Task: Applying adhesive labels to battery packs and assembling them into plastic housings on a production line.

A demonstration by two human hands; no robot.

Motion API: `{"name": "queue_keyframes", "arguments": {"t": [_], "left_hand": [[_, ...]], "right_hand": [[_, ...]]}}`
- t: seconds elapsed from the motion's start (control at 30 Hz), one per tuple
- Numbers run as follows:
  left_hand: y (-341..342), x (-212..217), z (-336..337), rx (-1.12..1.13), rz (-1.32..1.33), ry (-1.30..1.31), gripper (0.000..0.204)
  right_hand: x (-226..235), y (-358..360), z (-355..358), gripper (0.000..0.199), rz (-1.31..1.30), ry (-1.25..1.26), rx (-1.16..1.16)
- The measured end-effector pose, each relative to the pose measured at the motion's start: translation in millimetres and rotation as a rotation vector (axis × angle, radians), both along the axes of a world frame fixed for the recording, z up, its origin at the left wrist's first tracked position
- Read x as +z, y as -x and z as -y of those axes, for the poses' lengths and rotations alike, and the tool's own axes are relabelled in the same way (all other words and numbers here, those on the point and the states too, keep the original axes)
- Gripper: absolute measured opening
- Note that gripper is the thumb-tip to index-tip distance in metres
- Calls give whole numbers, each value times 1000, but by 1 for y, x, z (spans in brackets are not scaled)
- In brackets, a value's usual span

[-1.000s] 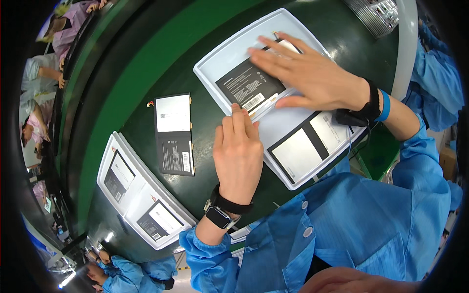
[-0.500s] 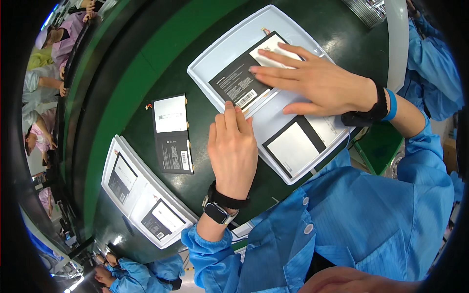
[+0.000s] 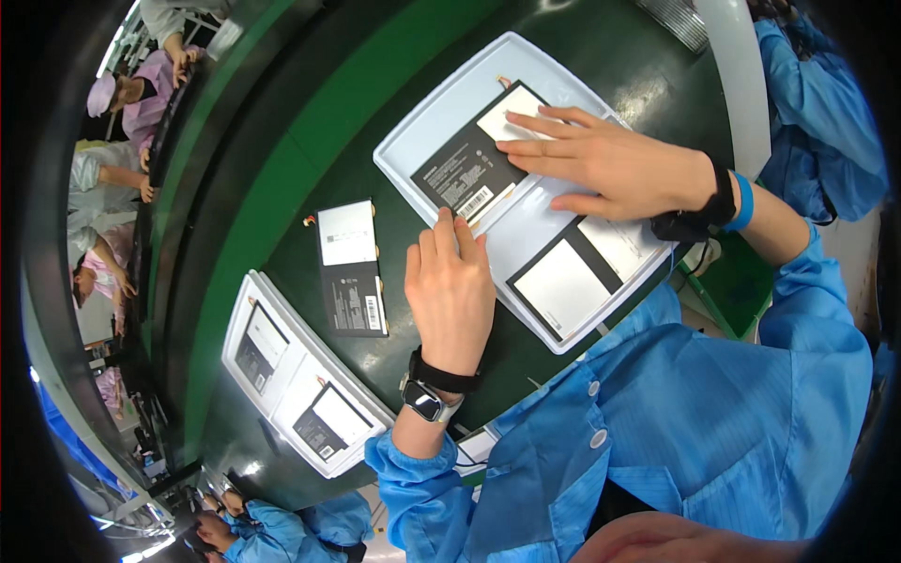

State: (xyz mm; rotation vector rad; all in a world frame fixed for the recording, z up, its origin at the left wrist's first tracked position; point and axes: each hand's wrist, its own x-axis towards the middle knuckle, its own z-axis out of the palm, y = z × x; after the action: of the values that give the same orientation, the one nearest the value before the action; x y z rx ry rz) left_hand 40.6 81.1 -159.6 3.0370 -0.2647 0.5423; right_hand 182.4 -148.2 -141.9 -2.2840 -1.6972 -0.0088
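A flat black battery pack (image 3: 460, 167) with a white panel, a barcode label and a small wired connector lies in the far compartment of a white plastic tray (image 3: 399, 131). My right hand (image 3: 610, 167) is open, fingers spread over the pack's white panel. My left hand (image 3: 452, 298) has its fingers stretched out, fingertips at the pack's near-left edge beside the barcode. It grips nothing that shows. A second pack (image 3: 558, 289), white with a black band, sits in the tray's near compartment, partly hidden by my right hand and wrist.
Another battery pack (image 3: 349, 267) lies on the dark green tabletop left of the tray. Stacked white trays (image 3: 282, 413) with two packs stand at the lower left. A ribbed metallic object (image 3: 671, 23) is at the far right. Co-workers sit along the left and at the right.
The whole view has shifted a little, with the trays and packs at the left now further right in the picture. Both hands stay at the same pack; the right fingers have shifted slightly across it.
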Motion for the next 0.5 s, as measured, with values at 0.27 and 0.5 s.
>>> {"name": "queue_keyframes", "arguments": {"t": [0.27,0.5], "left_hand": [[2,4,0,-11,15,37,21],[3,8,5,-37,84,52,14]], "right_hand": [[83,27,63,30,40,-574,-155],[120,-9,144,35,298,-726,-578]]}}
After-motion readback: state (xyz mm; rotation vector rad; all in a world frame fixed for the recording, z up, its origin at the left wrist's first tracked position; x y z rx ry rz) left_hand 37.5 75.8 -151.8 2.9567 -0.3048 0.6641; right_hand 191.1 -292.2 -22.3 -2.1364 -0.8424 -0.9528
